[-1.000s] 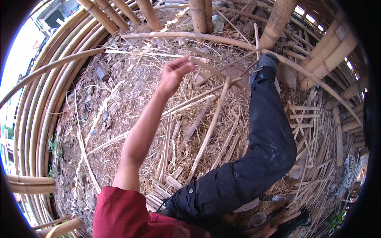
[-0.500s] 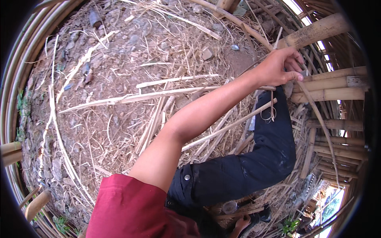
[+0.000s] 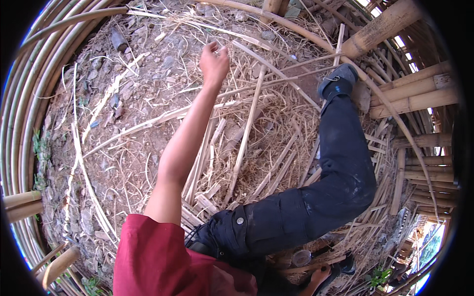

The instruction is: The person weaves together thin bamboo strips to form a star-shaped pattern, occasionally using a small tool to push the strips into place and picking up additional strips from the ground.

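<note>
My left hand [image 3: 215,64] is raised over the littered ground at the upper middle, its fingers bent but apart. I make out nothing held in it. A pale split bamboo strip [image 3: 276,74] starts just right of the hand and slants down toward my leg. Below, another bamboo strip [image 3: 249,123] lies across the shavings, and a long curved strip [image 3: 138,127] passes behind my forearm. My strapped shoe [image 3: 339,79] rests at the right, where thin strips run to it. My right hand does not show.
Thick bamboo poles [image 3: 414,101] form a frame on the right. Long bent bamboo lengths [image 3: 22,123] curve along the left. A dark bottle-like object [image 3: 118,40] lies at the far left. A foot in a sandal [image 3: 318,280] and a clear round container [image 3: 301,258] are at the bottom.
My left hand has left the strip by the poles at the right and swung over to the upper middle. The strips near my shoe have shifted. My shoe is now uncovered.
</note>
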A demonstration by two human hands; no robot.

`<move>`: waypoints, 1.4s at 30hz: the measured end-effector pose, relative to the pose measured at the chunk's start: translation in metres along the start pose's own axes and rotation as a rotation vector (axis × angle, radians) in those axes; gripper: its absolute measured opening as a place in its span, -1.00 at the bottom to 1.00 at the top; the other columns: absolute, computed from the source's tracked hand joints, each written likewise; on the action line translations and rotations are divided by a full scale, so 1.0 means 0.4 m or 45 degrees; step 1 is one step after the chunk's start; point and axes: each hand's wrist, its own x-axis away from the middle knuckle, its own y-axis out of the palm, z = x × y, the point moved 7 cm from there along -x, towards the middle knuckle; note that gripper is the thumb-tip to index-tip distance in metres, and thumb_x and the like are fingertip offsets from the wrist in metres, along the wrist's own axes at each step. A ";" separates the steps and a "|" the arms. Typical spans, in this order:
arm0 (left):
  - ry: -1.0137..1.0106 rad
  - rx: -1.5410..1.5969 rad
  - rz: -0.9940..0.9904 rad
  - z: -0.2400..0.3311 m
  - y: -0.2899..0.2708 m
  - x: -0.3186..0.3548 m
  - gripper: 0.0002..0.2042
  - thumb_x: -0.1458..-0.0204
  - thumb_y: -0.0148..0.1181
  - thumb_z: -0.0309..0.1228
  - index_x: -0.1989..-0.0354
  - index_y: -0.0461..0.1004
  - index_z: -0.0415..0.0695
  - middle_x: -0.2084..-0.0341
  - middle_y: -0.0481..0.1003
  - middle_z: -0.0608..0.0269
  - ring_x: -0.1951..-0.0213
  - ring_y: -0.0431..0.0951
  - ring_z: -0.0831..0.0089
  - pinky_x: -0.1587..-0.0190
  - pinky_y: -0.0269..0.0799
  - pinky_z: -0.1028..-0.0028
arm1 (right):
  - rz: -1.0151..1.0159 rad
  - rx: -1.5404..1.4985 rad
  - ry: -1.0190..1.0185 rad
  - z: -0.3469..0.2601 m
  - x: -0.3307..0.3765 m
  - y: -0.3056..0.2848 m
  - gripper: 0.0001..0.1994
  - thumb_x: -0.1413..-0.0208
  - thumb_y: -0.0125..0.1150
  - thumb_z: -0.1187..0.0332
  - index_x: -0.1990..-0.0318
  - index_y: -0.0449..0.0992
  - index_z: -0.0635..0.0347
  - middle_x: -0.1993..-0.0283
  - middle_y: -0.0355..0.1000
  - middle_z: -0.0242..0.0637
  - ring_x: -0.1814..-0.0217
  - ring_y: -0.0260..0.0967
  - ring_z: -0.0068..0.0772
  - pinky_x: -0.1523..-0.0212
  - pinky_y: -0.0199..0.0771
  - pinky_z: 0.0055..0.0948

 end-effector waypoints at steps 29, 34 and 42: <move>-0.440 -0.524 -0.900 -0.183 -0.329 0.542 -0.71 -0.25 0.28 -0.19 0.30 0.65 -0.20 0.52 0.58 0.25 0.47 0.50 0.45 0.31 0.42 0.34 | -0.272 -0.340 0.234 0.070 -0.015 0.164 -0.49 -0.23 0.29 0.30 -0.28 0.42 0.37 -0.25 0.31 0.25 -0.34 0.26 0.20 -0.31 0.32 -0.04; -0.368 -0.468 -0.880 -0.103 -0.360 0.571 -0.64 -0.24 0.26 -0.15 0.30 0.61 -0.28 0.23 0.54 0.07 0.18 0.53 0.29 0.07 0.46 0.18 | -0.111 -0.247 0.119 0.019 -0.005 0.161 -0.48 -0.23 0.31 0.26 -0.26 0.43 0.37 -0.26 0.34 0.23 -0.31 0.31 0.18 -0.26 0.36 -0.04; -0.524 -0.015 -0.982 0.000 -0.434 0.632 -0.71 -0.42 -0.01 -0.22 0.08 0.49 -0.21 0.18 0.65 0.11 0.09 0.65 0.35 -0.10 0.52 0.25 | -0.191 -0.233 0.035 -0.009 -0.067 0.175 -0.47 -0.24 0.29 0.15 -0.22 0.46 0.38 -0.25 0.41 0.14 -0.27 0.36 0.15 -0.29 0.31 -0.07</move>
